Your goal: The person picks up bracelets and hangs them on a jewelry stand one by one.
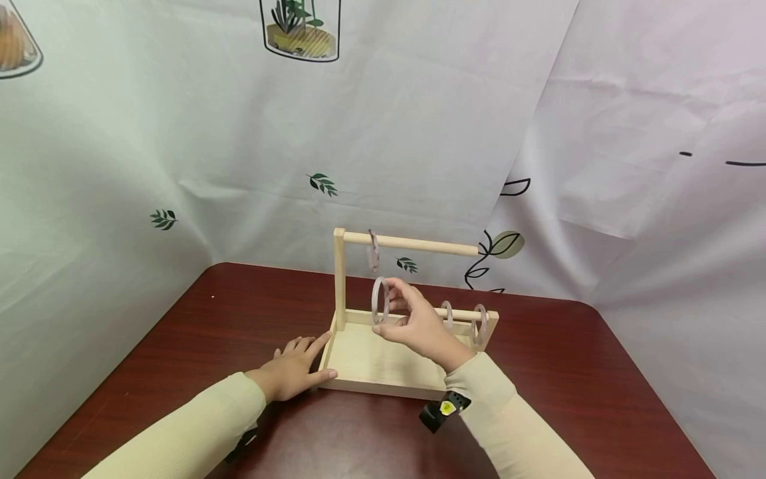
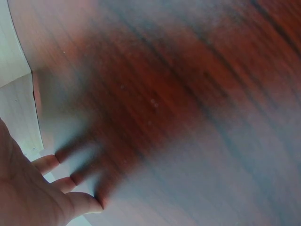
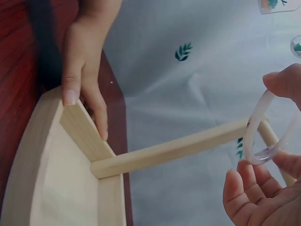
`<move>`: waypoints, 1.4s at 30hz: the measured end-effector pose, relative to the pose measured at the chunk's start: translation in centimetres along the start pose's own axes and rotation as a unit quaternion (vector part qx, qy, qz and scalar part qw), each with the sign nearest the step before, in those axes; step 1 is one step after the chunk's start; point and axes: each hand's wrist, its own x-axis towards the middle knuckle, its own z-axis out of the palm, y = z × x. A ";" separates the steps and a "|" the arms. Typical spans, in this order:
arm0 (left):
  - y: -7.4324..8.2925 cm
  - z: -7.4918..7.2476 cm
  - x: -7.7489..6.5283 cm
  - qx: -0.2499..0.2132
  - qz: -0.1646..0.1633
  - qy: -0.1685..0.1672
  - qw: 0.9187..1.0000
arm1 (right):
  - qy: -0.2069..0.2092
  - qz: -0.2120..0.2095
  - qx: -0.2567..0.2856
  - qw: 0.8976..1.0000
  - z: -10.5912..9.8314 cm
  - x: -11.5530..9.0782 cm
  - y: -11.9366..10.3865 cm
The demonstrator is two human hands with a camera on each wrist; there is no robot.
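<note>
Between the thumb and fingers of my right hand (image 1: 427, 329), a pale translucent bangle (image 1: 376, 303) is pinched upright over the tray of a light wooden rack (image 1: 383, 388). In the right wrist view, the same bangle (image 3: 252, 136) shows faint purple marks. My left hand (image 1: 290, 370) rests on the rack's left side, thumb at the front corner and fingers extended along the side wall. One bangle (image 1: 375, 256) hangs on the upper bar (image 1: 427, 245), near the left post. Two more, a bangle (image 1: 448, 311) and another bangle (image 1: 483, 322), hang on the lower bar at right.
The rack stands on a dark red wooden table (image 1: 574, 372). Its upper bar has a free right end. Behind hangs a pale cloth (image 1: 419, 133) printed with leaves and jars. A black strap (image 1: 432, 416) with a yellow piece is at my right wrist.
</note>
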 end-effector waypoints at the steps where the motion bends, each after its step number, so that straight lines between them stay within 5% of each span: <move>1: 0.0 0.0 0.0 0.000 0.001 0.000 1.000 | 0.003 -0.004 0.001 1.000 -0.2 0.0 -0.1; 42: 0.3 -0.2 -0.2 -0.007 0.002 -0.001 1.000 | 0.152 0.082 0.049 0.984 -7.4 -2.9 -1.1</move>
